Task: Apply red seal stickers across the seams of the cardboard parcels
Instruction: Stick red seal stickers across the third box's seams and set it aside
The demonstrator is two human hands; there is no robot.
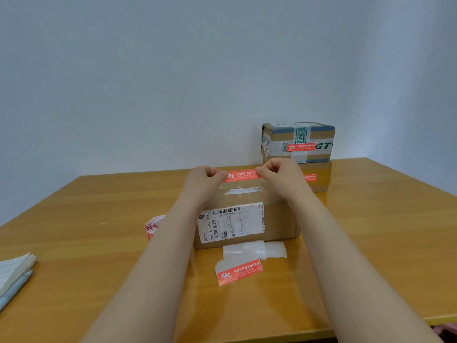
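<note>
The person has a red sticker (243, 175) stretched between both hands, hovering just over the far end of the box (247, 219) in front of them. The left hand (206, 178) pinches one end with thumb and curled fingers, and the right hand (278, 173) pinches the other, so the sticker sits flat and taut. This looks like the lining-up step.

Best bet imo: hold it taut and line it up so it bridges the taped seam (241, 191). Then touch one end down first and smooth outward so it doesn't crease or bubble.

The stacked parcels (298, 142) at the back already wear theirs. A spare sticker (239, 272) lies on the table (99, 243) beside some peeled backing (254, 250).
</note>
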